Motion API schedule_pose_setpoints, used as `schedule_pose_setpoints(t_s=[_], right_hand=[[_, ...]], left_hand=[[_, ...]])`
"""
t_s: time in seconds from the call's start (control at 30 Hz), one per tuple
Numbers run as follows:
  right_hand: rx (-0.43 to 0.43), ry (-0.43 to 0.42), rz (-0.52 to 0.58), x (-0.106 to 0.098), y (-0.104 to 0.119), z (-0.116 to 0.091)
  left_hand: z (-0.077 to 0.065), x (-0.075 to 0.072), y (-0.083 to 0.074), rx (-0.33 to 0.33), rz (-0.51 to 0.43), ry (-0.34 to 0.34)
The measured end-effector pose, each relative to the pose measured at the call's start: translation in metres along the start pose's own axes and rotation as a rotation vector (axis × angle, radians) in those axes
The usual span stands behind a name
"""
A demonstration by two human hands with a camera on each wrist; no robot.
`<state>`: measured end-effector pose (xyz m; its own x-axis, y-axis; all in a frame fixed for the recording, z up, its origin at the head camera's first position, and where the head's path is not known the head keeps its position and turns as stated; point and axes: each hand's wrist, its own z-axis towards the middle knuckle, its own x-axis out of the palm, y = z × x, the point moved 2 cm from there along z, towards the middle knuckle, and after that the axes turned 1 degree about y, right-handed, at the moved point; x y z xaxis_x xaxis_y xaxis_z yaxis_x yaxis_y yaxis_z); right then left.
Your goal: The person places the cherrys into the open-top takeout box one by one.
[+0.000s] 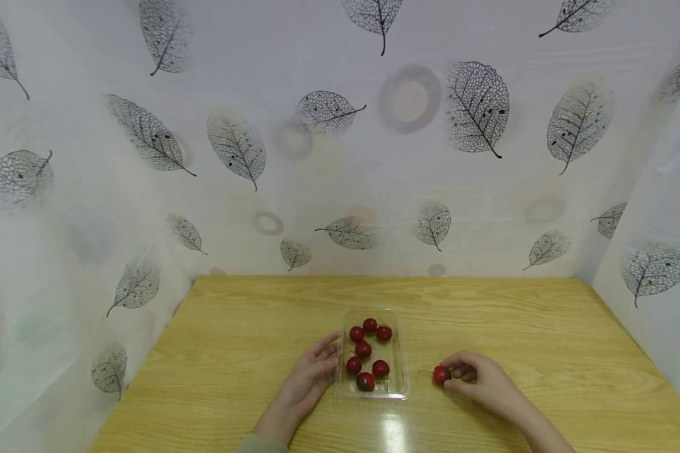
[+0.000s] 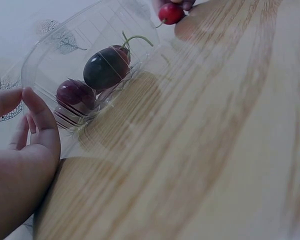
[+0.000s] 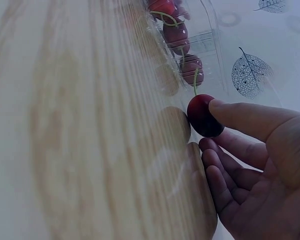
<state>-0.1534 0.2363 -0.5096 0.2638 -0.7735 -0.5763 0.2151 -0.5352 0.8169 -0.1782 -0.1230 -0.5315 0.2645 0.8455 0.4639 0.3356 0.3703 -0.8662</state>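
A clear plastic container (image 1: 396,395) stands on the table with several dark red cherries (image 1: 363,349) in it. Along the container's left side lies my left hand (image 1: 308,382), its fingers extended and fingertips at the rim. To the right of the container, my right hand (image 1: 483,379) pinches a single cherry (image 1: 441,375) between thumb and fingers, low at the tabletop. In the right wrist view this cherry (image 3: 205,116) has a green stem pointing toward the container. One cherry (image 2: 107,67) near the container's front looks very dark in the left wrist view.
The light wooden table (image 1: 249,321) runs back to a pale curtain (image 1: 340,189) printed with leaf shapes. The same sheeting rises on the left and right sides. A bright reflection lies on the wood in front of the container.
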Motion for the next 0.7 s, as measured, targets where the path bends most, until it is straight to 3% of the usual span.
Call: schedule_pose_setpoints(t_s=[0.7], right_hand=[[0.014,-0.013,-0.02,0.0019,0.0038,0.001]], left_hand=[[0.0005,-0.0006,0.0007,0.009,-0.016,0.004]])
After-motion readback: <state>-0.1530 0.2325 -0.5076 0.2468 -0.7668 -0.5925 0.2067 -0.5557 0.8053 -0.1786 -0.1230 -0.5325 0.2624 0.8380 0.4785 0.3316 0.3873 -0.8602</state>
